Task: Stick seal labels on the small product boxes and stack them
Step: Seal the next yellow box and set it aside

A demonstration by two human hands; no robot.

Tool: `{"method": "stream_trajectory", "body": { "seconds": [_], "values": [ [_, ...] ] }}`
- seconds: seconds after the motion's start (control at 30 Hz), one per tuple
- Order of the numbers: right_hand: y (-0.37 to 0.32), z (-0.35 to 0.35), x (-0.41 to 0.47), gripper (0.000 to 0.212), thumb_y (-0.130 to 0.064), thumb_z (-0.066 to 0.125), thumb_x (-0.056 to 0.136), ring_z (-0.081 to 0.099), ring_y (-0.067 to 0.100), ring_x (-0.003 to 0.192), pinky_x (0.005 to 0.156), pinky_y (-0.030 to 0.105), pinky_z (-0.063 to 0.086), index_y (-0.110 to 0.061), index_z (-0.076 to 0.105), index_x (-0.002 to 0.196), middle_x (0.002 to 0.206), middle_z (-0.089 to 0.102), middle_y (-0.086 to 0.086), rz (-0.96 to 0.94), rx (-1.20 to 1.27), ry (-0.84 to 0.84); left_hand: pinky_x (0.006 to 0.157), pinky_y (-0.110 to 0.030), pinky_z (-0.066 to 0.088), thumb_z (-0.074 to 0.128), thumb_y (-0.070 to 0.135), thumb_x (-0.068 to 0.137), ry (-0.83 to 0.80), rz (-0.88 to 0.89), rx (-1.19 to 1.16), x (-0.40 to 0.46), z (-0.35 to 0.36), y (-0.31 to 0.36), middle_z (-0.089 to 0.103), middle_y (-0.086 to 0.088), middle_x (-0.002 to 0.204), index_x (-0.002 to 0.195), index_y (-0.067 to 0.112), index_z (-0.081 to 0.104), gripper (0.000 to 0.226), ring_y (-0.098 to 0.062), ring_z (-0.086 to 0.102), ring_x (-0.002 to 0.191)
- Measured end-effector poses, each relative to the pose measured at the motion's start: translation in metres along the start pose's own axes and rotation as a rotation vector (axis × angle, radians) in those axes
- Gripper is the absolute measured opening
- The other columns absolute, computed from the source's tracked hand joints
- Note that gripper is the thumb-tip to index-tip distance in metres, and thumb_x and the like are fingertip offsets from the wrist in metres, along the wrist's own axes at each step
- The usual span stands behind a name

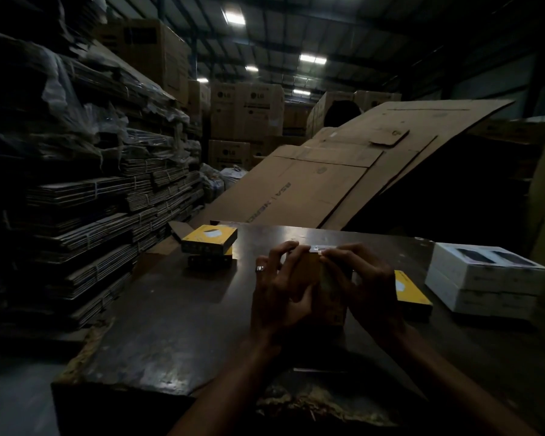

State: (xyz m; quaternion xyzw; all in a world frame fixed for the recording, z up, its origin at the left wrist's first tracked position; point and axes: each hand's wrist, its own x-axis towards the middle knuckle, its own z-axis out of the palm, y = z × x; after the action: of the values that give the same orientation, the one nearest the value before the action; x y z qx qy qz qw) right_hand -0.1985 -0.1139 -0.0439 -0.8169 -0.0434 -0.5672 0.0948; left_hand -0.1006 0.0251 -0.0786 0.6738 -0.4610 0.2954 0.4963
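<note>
My left hand [277,287] and right hand [364,284] both grip a small yellow box [324,287] stood on end on the dark worktop [170,325], fingers curled round its sides. My right fingertips [323,252] pinch a pale seal label [320,247] at its top edge. Beyond my left hand, two yellow boxes [209,240] sit stacked. Just past my right hand lies another yellow box [412,294], then white boxes [485,273]. Flattened cardboard [312,184] leans behind the worktop
</note>
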Motion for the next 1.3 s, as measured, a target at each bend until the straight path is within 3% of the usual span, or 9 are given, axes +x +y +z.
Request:
{"method": "stream_trajectory", "body": {
  "seconds": [0.13, 0.27, 0.5, 0.67, 0.87, 1.07, 1.3],
  "values": [
    [-0.001, -0.001, 0.0, 0.022, -0.015, 0.075, 0.086, 0.05, -0.012, 0.093, 0.08, 0.004, 0.042, -0.012, 0.072, 0.107, 0.103, 0.059, -0.006, 0.012, 0.017, -0.015, 0.081, 0.002, 0.033, 0.08, 0.016, 0.074, -0.001, -0.008, 0.025, 0.0, 0.0, 0.001, 0.047, 0.004, 0.144, 0.14, 0.026, 0.052, 0.073, -0.019, 0.048, 0.12],
    [-0.004, -0.003, 0.003, 0.028, -0.013, 0.078, 0.083, 0.05, -0.005, 0.09, 0.079, 0.003, 0.041, -0.01, 0.072, 0.11, 0.102, 0.063, 0.004, 0.012, -0.016, -0.057, 0.083, -0.005, 0.031, 0.079, 0.018, 0.075, -0.007, 0.001, 0.028, -0.001, 0.0, 0.001, 0.046, 0.004, 0.145, 0.141, 0.027, 0.049, 0.074, -0.022, 0.049, 0.121],
    [-0.003, -0.006, 0.011, 0.016, -0.012, 0.073, 0.087, 0.061, 0.01, 0.08, 0.064, 0.022, 0.051, -0.01, 0.077, 0.103, 0.094, 0.065, 0.004, 0.019, 0.018, -0.081, 0.086, -0.006, 0.032, 0.079, 0.017, 0.075, -0.001, -0.015, 0.028, 0.0, 0.0, 0.001, 0.048, 0.004, 0.143, 0.14, 0.023, 0.055, 0.07, -0.022, 0.05, 0.122],
    [-0.004, -0.005, 0.014, 0.017, -0.01, 0.075, 0.086, 0.062, 0.008, 0.08, 0.064, 0.017, 0.049, -0.014, 0.078, 0.102, 0.091, 0.065, -0.001, 0.128, 0.071, -0.071, 0.082, -0.004, 0.031, 0.078, 0.02, 0.075, -0.002, -0.01, 0.049, -0.001, 0.0, 0.002, 0.048, 0.004, 0.143, 0.14, 0.025, 0.053, 0.07, -0.021, 0.049, 0.12],
    [-0.004, -0.001, 0.015, 0.018, -0.01, 0.072, 0.089, 0.065, 0.01, 0.085, 0.065, 0.019, 0.054, -0.013, 0.078, 0.105, 0.093, 0.064, 0.001, 0.272, 0.182, -0.069, 0.081, -0.004, 0.032, 0.08, 0.016, 0.073, -0.008, -0.006, 0.046, 0.0, 0.001, 0.0, 0.048, 0.003, 0.143, 0.141, 0.023, 0.053, 0.073, -0.019, 0.047, 0.119],
    [-0.003, -0.002, 0.013, 0.02, -0.012, 0.071, 0.089, 0.063, 0.009, 0.086, 0.066, 0.025, 0.055, -0.014, 0.076, 0.108, 0.094, 0.062, 0.001, 0.28, 0.173, -0.08, 0.081, -0.006, 0.035, 0.079, 0.011, 0.072, 0.005, 0.003, 0.031, 0.0, 0.003, -0.002, 0.049, 0.003, 0.142, 0.14, 0.025, 0.052, 0.074, -0.02, 0.048, 0.117],
    [-0.005, -0.003, 0.012, 0.021, -0.013, 0.071, 0.088, 0.062, 0.011, 0.086, 0.066, 0.02, 0.054, -0.014, 0.076, 0.109, 0.095, 0.062, 0.002, 0.268, 0.171, -0.084, 0.082, -0.008, 0.035, 0.078, 0.013, 0.073, 0.019, 0.005, 0.021, -0.001, 0.003, -0.001, 0.047, 0.005, 0.143, 0.14, 0.025, 0.052, 0.073, -0.017, 0.045, 0.117]
  ]
}}
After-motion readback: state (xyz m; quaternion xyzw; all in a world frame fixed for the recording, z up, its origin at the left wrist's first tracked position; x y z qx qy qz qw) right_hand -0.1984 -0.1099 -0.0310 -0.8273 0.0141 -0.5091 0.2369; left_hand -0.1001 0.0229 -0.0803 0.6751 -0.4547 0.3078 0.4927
